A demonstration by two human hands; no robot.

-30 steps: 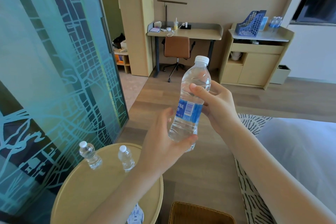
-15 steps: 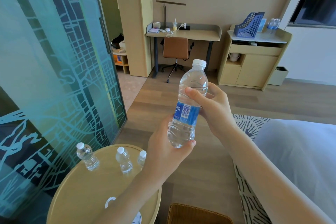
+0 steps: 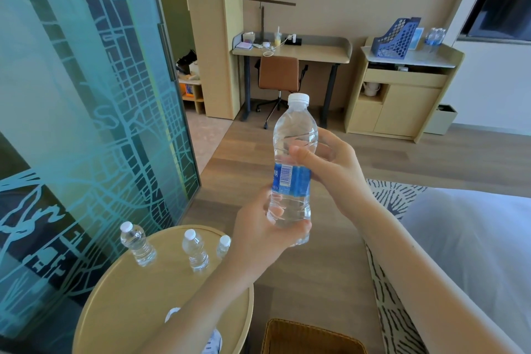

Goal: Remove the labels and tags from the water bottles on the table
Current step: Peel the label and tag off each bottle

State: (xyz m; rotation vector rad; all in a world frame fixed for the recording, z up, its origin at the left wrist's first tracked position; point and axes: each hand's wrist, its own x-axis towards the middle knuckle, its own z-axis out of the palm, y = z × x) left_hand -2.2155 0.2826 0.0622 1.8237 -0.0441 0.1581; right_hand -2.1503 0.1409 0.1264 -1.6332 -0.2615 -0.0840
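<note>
I hold a clear water bottle [image 3: 294, 135] with a white cap upright in front of me. A blue label [image 3: 291, 178] wraps its middle. My left hand [image 3: 261, 233] grips the bottle's lower part from below. My right hand [image 3: 336, 167] grips it at the label's upper edge, thumb across the front. Three small bare bottles stand on the round table [image 3: 123, 304] at lower left: one at the far left [image 3: 138, 244], one in the middle [image 3: 196, 251], one [image 3: 223, 246] partly behind my left wrist. Another labelled bottle [image 3: 212, 342] shows under my left forearm.
A patterned glass wall [image 3: 80, 112] rises on the left beside the table. A wicker basket [image 3: 310, 338] sits on the floor below my hands. A white bed [image 3: 474, 244] fills the right. A desk [image 3: 293, 50], chair and cabinet [image 3: 402, 89] stand far back.
Both hands have shifted slightly lower and left with the bottle, which has turned a little. The view tilted down, bringing a third small bottle on the table into sight.
</note>
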